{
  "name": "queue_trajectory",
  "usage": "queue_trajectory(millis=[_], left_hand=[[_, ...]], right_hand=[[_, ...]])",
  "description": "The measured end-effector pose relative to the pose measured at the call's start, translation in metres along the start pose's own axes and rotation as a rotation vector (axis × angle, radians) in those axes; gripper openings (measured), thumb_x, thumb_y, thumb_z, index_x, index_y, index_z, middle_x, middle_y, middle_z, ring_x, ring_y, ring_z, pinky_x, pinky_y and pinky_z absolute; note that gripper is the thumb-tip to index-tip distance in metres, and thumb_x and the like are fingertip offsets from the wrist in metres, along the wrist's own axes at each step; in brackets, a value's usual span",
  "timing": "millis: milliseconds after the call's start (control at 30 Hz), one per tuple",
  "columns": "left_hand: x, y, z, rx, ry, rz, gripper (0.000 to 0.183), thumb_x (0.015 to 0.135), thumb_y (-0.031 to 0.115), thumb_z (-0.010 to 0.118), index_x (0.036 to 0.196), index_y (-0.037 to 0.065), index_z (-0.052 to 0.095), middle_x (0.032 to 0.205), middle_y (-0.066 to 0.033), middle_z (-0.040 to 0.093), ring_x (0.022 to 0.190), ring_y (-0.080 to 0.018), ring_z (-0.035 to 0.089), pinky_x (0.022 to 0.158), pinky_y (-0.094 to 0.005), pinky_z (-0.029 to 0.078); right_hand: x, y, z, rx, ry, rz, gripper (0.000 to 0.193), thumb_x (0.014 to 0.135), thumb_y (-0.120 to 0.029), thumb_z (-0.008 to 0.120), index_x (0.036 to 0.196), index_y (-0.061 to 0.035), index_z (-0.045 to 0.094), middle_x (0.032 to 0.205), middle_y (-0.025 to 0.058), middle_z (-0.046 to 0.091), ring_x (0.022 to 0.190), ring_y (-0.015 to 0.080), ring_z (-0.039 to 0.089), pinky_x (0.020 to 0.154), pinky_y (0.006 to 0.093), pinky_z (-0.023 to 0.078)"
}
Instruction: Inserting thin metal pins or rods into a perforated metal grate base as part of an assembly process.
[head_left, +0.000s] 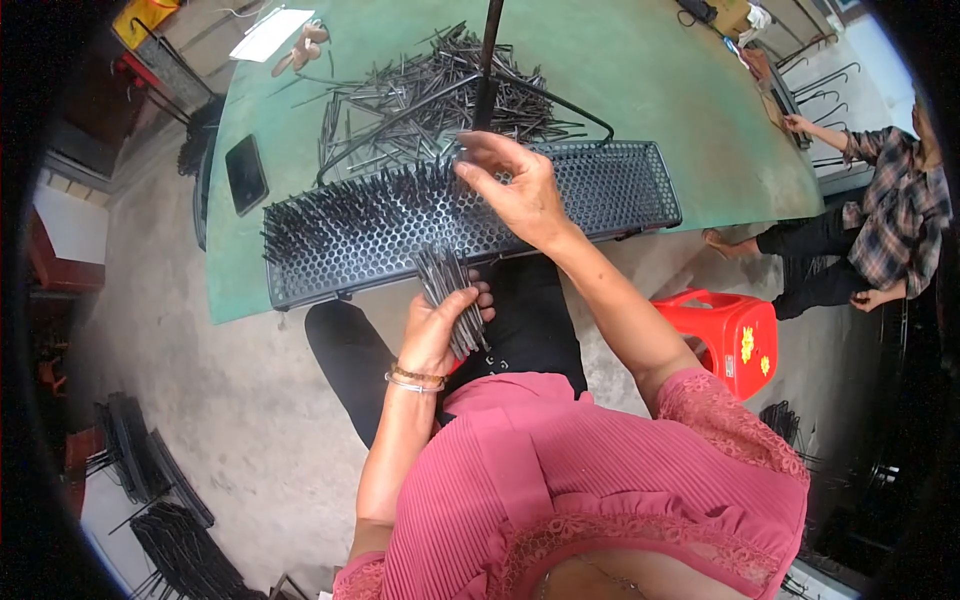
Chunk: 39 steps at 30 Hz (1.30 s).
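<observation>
My left hand (pixel 440 325) is closed around a bundle of thin dark metal rods (pixel 450 290), held over my lap at the rack's near edge. Over the middle of a dark perforated metal rack (pixel 610 190), my right hand (pixel 520 190) has its thumb and first fingers curled in a pinch. What lies between those fingertips is blurred and too small to name. Many short dark rods (pixel 345 215) stand upright in the holes on the rack's left and far side. Bare holes show on its right part and along the near side.
Behind the rack, a loose heap of dark rods (pixel 430 95) covers part of the green table (pixel 640 70). A phone (pixel 246 174) lies at the left. A dark upright bar (pixel 490 55) rises behind my right hand. A red stool (pixel 735 345) and another person (pixel 895 215) are at the right.
</observation>
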<state>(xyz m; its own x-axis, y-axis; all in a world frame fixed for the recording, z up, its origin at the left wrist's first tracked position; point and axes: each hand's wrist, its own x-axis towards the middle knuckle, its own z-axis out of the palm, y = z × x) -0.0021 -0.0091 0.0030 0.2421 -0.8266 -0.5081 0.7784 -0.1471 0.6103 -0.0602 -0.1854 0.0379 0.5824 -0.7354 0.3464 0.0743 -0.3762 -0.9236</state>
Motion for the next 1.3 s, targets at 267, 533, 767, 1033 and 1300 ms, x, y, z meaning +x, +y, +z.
queue_trajectory(millis=[267, 533, 767, 1033, 1300], left_hand=[[0.0, -0.004, -0.006, -0.123, -0.036, -0.028, 0.024, 0.083, 0.003, 0.058, 0.104, -0.006, 0.052, 0.09, -0.0145, 0.061, 0.079, -0.0246, 0.063, 0.071, -0.0376, 0.056], [0.0, -0.003, -0.005, -0.142, -0.014, -0.061, 0.025, 0.082, 0.002, 0.058, 0.105, -0.006, 0.052, 0.09, -0.0148, 0.061, 0.081, -0.0263, 0.064, 0.072, -0.0391, 0.056], [0.001, -0.005, -0.007, -0.135, -0.016, -0.041, 0.025, 0.082, 0.002, 0.058, 0.105, -0.006, 0.052, 0.089, -0.0155, 0.061, 0.08, -0.0268, 0.064, 0.071, -0.0383, 0.056], [-0.002, -0.001, -0.006, -0.079, 0.001, -0.097, 0.027, 0.083, 0.007, 0.058, 0.106, -0.004, 0.051, 0.095, -0.018, 0.062, 0.078, -0.0265, 0.065, 0.066, -0.0362, 0.056], [-0.003, 0.0, -0.004, 0.006, 0.013, -0.072, 0.025, 0.085, 0.006, 0.054, 0.107, -0.006, 0.053, 0.098, -0.0193, 0.063, 0.075, -0.0212, 0.064, 0.061, -0.0296, 0.055]], right_hand=[[0.003, 0.001, 0.002, -0.231, 0.01, -0.139, 0.021, 0.079, -0.008, 0.067, 0.099, -0.0024, 0.065, 0.088, 0.0061, 0.067, 0.076, 0.0109, 0.062, 0.069, 0.0253, 0.049], [0.003, 0.007, 0.002, -0.136, -0.006, -0.071, 0.02, 0.08, -0.009, 0.067, 0.099, -0.0026, 0.064, 0.087, 0.0049, 0.066, 0.078, 0.0106, 0.061, 0.071, 0.0252, 0.049], [0.004, 0.004, 0.0, -0.19, -0.057, -0.146, 0.019, 0.079, -0.009, 0.067, 0.098, -0.0033, 0.064, 0.087, 0.0054, 0.066, 0.076, 0.0113, 0.061, 0.069, 0.0259, 0.048], [0.0, 0.01, -0.001, -0.307, -0.062, -0.278, 0.018, 0.079, -0.006, 0.066, 0.096, -0.0011, 0.064, 0.091, 0.0072, 0.067, 0.081, 0.0147, 0.063, 0.07, 0.0258, 0.05], [-0.004, 0.017, 0.006, -0.517, -0.133, -0.521, 0.02, 0.075, -0.009, 0.068, 0.095, -0.0067, 0.065, 0.079, 0.0052, 0.064, 0.075, 0.0218, 0.058, 0.074, 0.0331, 0.041]])
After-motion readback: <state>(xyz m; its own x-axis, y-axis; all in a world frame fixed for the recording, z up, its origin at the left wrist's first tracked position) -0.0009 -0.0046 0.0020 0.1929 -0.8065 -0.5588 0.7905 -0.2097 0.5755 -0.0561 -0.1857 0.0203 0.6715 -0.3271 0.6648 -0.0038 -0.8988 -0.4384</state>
